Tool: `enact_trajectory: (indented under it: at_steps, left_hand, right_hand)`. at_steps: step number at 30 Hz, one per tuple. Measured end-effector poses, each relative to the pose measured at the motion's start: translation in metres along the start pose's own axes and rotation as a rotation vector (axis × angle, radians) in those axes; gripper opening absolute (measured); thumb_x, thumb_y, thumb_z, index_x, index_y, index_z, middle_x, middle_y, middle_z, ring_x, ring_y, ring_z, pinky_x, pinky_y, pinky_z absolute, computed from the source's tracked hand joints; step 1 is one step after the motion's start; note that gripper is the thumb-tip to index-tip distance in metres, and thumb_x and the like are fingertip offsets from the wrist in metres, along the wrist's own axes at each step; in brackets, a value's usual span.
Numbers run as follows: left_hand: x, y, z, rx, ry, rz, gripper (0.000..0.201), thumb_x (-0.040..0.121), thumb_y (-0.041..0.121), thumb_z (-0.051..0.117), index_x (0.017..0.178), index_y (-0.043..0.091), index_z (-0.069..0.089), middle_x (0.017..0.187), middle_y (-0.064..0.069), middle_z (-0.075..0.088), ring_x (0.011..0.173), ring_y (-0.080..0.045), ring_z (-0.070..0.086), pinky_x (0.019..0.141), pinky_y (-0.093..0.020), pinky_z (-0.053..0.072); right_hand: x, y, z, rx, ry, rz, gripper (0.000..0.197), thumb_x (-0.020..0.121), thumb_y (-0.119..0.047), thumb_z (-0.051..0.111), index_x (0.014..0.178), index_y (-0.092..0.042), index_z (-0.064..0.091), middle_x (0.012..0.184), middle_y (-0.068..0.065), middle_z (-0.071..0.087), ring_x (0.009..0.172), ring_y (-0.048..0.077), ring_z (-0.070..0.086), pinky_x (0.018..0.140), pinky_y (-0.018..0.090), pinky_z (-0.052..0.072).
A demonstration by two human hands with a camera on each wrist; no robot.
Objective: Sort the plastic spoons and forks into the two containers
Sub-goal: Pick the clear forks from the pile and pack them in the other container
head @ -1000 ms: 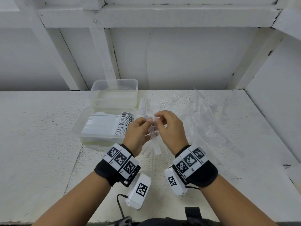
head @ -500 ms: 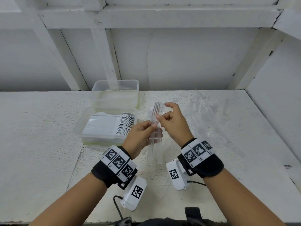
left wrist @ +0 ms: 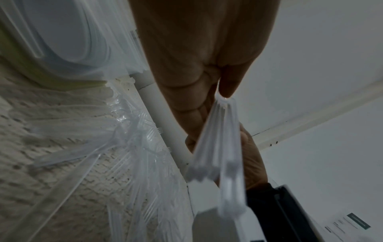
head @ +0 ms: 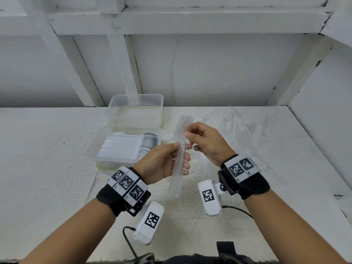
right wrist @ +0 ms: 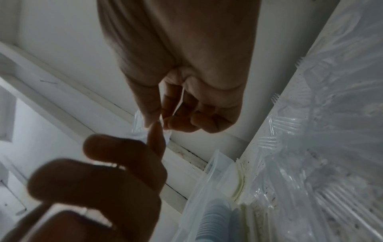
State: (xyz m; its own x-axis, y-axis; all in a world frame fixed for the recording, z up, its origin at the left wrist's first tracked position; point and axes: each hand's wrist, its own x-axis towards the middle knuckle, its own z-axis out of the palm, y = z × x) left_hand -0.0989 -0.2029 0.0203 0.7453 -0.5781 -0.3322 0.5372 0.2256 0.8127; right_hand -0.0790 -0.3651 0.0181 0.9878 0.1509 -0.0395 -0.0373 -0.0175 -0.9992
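My left hand (head: 163, 162) is gripping the fork stack (head: 181, 149), tines pointing away; my right hand (head: 207, 143) is pinching its tines; the empty container (head: 122, 103) is lying ahead-left.

Two hands show in the middle of the head view: the left hand (head: 162, 162) and the right hand (head: 207, 143). Between them they hold one bunch of clear forks (head: 181, 147); the number in the bunch cannot be told. Two clear containers sit left of centre: the near container (head: 91, 153) holds one tight row of white spoons (head: 131, 147), too many and too close to count, and the far container (head: 162, 105) lies above it in the frame. One loose heap of clear cutlery (head: 247, 134) lies at centre right, uncountable. Two wrist cameras, one per wrist.
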Motion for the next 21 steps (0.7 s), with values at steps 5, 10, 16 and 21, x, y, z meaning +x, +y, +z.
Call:
enact_trajectory:
  at_steps: [5,10,16,21]
  left_hand:
    - [0.002,0.000,-0.005,0.056,-0.010,0.017,0.027,0.086,0.024,0.051,0.099,0.002,0.056,0.069,-0.006,0.061,0.056,-0.015,0.059,0.055,-0.027,0.053]
    - [0.001,0.003,-0.009,0.159,0.035,0.022,0.023,0.087,0.020,0.050,0.091,0.000,0.057,0.066,-0.006,0.064,0.051,-0.013,0.058,0.048,-0.023,0.050]
    - [0.003,0.004,-0.009,0.320,0.024,0.023,0.027,0.087,0.023,0.051,0.099,0.001,0.059,0.068,-0.003,0.063,0.051,-0.011,0.056,0.048,-0.022,0.047]
    - [0.003,0.002,-0.004,0.314,-0.024,-0.057,0.029,0.093,0.024,0.043,0.110,0.004,0.055,0.073,-0.005,0.056,0.058,-0.011,0.055,0.056,-0.024,0.051]
  right_hand:
    - [0.000,-0.001,0.002,-0.034,0.043,-0.017,0.025,0.087,-0.007,0.061,0.099,-0.020,0.044,0.078,-0.001,0.055,0.061,0.007,0.056,0.061,0.022,0.046]
    - [-0.005,-0.012,-0.006,-0.249,-0.032,-0.087,0.051,0.088,-0.006,0.059,0.121,-0.034,0.033,0.089,-0.002,0.053,0.063,0.012,0.058,0.067,0.026,0.050]
    - [0.000,-0.023,-0.006,-0.444,-0.106,-0.102,0.016,0.094,-0.027,0.051,0.110,-0.025,0.053,0.085,-0.015,0.054,0.064,0.003,0.051,0.058,0.011,0.040]
    - [0.008,-0.017,0.001,-0.567,0.019,-0.182,0.011,0.093,-0.024,0.054,0.086,-0.019,0.048,0.079,-0.008,0.051,0.066,0.005,0.044,0.063,0.016,0.037]
